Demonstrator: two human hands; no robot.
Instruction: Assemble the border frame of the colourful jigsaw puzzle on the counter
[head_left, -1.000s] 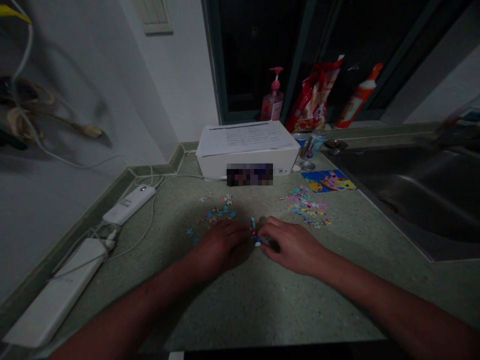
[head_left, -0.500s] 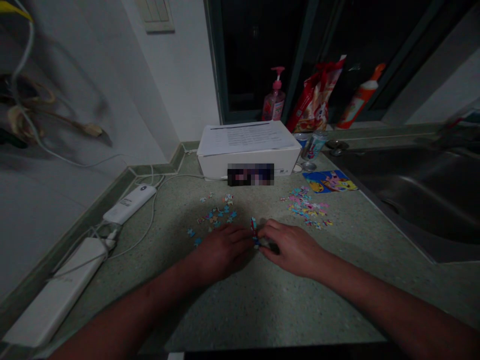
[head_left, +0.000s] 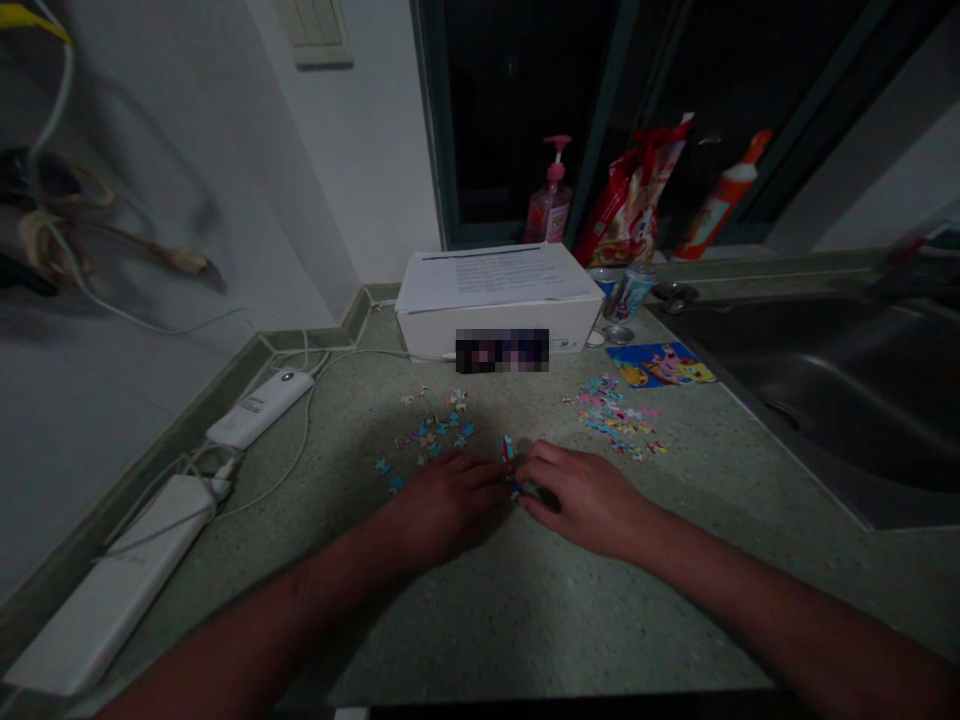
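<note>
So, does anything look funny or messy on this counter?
Yes, tiny jigsaw pieces lie scattered in two loose heaps on the speckled counter, not in a box. A few strays sit apart near the left hand.

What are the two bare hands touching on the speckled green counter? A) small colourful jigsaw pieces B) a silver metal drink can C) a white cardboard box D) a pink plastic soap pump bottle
A: the left hand and right hand meet over small colourful jigsaw pieces between their fingertips.
</note>
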